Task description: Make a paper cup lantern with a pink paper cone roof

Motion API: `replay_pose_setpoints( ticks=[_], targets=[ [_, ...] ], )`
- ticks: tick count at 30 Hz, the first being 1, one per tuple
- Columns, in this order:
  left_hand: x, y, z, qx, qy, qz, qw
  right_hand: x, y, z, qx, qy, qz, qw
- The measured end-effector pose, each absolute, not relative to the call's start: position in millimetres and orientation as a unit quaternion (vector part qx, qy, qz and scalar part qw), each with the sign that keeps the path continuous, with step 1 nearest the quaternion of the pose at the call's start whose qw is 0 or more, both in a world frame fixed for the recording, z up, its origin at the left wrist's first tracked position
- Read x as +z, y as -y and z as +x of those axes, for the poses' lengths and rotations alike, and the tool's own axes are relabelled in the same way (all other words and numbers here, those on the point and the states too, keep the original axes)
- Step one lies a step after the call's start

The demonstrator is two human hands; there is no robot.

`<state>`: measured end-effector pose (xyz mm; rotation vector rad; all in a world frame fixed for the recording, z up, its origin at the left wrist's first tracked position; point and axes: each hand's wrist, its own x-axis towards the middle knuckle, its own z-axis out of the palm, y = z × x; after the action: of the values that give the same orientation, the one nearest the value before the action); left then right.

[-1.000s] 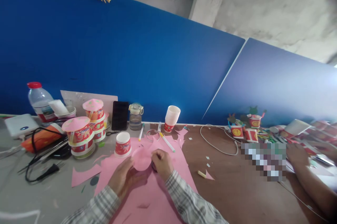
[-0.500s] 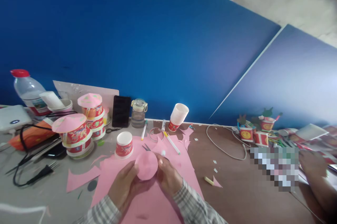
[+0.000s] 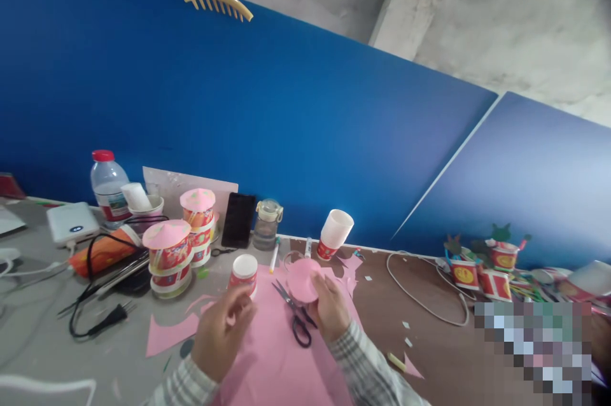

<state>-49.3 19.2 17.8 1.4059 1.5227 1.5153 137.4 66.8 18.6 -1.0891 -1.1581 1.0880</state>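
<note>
The left hand (image 3: 222,333) has let go of the pink disc (image 3: 300,282), its fingers now loosely apart near the paper cup (image 3: 244,281), so only the right hand (image 3: 331,310) holds the disc, pinched above the pink sheet (image 3: 281,374) (if it also holds the scissors (image 3: 294,309), I cannot tell). The littered table (image 3: 382,307) stands before a blue partition (image 3: 286,132) and bare concrete (image 3: 506,24).

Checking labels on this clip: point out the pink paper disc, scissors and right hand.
Pink paper disc (image 3: 301,280): head view, middle of its flat face.
Scissors (image 3: 294,308): head view, near the pivot.
Right hand (image 3: 331,308): head view, middle of the hand.
</note>
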Motion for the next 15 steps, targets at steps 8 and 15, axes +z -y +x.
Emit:
replay_pose_setpoints(
  ticks=[8, 15],
  targets=[
    [-21.4, -54.0, -64.1, 0.447, -0.67, 0.586, 0.088, 31.5, -129.3, 75.2, 0.235, 0.748, -0.427, 0.45],
    [-35.3, -63.4, -61.9, 0.344, -0.744, 0.566, 0.08, 24.9, -125.1, 56.9, 0.151, 0.881, -0.322, 0.312]
  ],
)
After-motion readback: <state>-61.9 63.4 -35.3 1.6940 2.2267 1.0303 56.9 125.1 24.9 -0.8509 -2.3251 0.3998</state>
